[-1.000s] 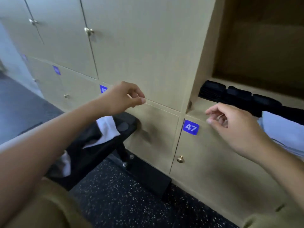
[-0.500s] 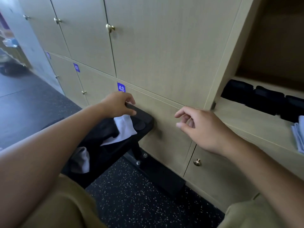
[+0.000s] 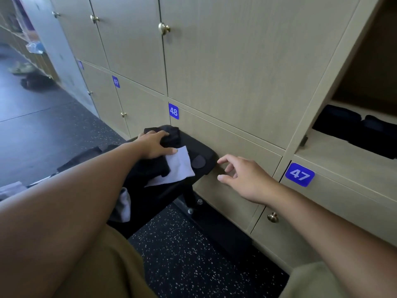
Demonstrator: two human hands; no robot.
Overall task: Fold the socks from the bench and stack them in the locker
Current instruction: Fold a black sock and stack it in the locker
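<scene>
At the counter's point(image 3: 202, 151) far end, left hand point(image 3: 153, 145) is closing on a black sock point(image 3: 171, 135); right hand point(image 3: 242, 177) is hovering open, empty. Lift it clear of the white sock point(image 3: 178, 166).

Your left hand point(image 3: 153, 145) has dropped onto the black sock point(image 3: 171, 135); your right hand point(image 3: 242, 179) has moved toward the counter point(image 3: 202, 151), fingers spread
</scene>
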